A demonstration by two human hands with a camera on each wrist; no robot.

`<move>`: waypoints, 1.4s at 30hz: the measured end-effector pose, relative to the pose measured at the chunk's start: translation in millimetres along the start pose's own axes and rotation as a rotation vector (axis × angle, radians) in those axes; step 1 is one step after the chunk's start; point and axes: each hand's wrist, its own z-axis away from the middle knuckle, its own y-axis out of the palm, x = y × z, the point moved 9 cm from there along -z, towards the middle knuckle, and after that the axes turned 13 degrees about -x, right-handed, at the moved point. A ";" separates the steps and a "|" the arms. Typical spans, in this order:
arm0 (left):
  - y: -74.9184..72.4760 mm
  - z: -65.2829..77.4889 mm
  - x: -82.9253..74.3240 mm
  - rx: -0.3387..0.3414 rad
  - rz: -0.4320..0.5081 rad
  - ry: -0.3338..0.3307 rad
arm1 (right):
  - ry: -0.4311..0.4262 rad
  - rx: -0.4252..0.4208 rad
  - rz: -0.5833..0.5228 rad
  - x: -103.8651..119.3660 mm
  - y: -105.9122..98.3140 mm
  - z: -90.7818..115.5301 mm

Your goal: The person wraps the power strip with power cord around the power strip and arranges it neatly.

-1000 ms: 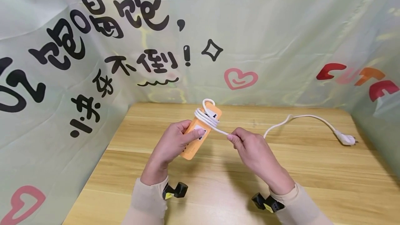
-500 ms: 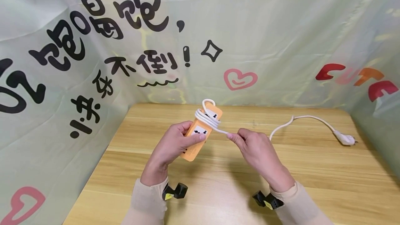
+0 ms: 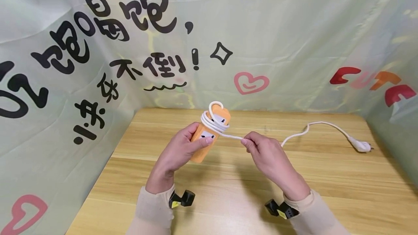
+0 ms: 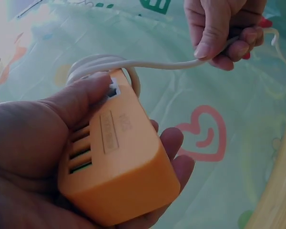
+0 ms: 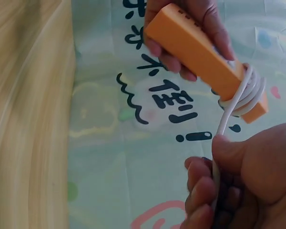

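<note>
My left hand point(image 3: 177, 149) grips an orange power strip point(image 4: 128, 148) by its lower part, the thumb lying over its socket face. Several turns of white cord point(image 3: 213, 123) go round the strip's upper end, and one loop stands up above it. To the right, my right hand point(image 3: 269, 157) pinches the cord between thumb and fingers, a short way off the strip. That stretch of cord point(image 5: 232, 107) runs fairly straight from the turns to the thumb. Past the right hand, the cord trails on to a white plug point(image 3: 360, 144) lying at the table's right side.
The wooden table point(image 3: 228, 198) is bounded by a printed fabric backdrop point(image 3: 287, 39) at the back and both sides. A small black camera sits on each wrist, the left camera point(image 3: 183, 198) and the right camera point(image 3: 281, 209).
The power strip has tilted and shifted slightly up and left in the left hand. My right hand has moved a little right, still pinching the cord. The loose cord near the plug has shifted slightly.
</note>
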 end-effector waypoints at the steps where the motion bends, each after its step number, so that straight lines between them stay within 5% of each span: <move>1: 0.5 0.1 0.2 0.005 0.005 -0.001 | -0.001 -0.010 0.013 -1.1 -0.6 0.0; 8: 1.5 -0.9 2.0 0.010 0.122 -0.074 | -0.007 -0.030 0.080 -7.8 -1.9 -1.2; 17: -7.6 -4.0 2.5 -0.082 0.190 -0.115 | 0.011 0.010 -0.020 -4.6 -1.5 -1.4; 24: 5.4 3.4 -1.1 0.109 0.127 -0.050 | -0.015 -0.028 0.082 -7.1 -3.5 -0.5; 28: 6.5 5.9 -1.0 0.139 0.123 -0.050 | 0.001 -0.041 0.145 -11.5 -6.3 -1.0; 35: 14.6 11.1 -4.1 0.227 0.052 0.006 | 0.023 0.120 0.083 -13.2 3.6 -0.3; 42: 34.4 20.4 -1.0 0.395 -0.084 0.057 | 0.032 0.056 0.159 -17.1 -1.9 -0.2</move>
